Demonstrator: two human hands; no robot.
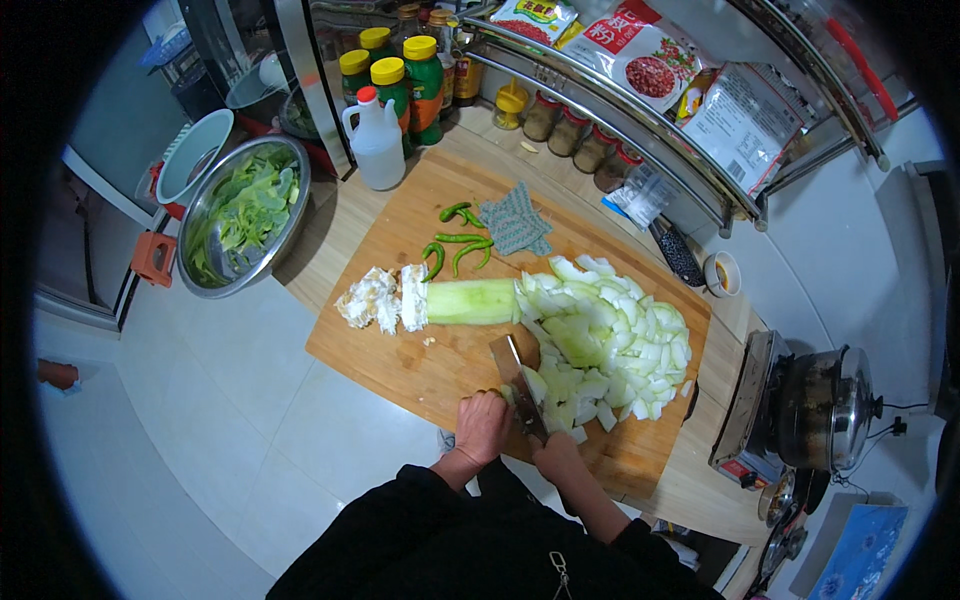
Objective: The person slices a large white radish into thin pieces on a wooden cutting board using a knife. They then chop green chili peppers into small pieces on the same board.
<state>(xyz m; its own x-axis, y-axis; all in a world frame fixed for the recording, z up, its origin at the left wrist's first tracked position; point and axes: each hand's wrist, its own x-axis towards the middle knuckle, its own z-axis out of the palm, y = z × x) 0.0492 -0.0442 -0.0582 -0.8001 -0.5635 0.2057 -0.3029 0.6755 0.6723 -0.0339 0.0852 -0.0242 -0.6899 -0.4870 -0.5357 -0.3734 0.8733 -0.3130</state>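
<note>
On a wooden cutting board, my right hand grips the handle of a cleaver, its blade pointing away from me. Just left of the blade, my left hand has its fingers curled over a piece of pale green gourd that is mostly hidden. A large heap of cut gourd pieces covers the board's right side. Beyond the blade lies a long peeled gourd piece, with white seedy pith at its left. Several green chillies and a folded patterned cloth lie at the board's far side.
A steel bowl of leafy greens stands at the left. Behind the board are a white plastic jug, yellow-capped bottles, spice jars and a metal rack. A lidded pot sits on a portable stove at the right, near a small cup.
</note>
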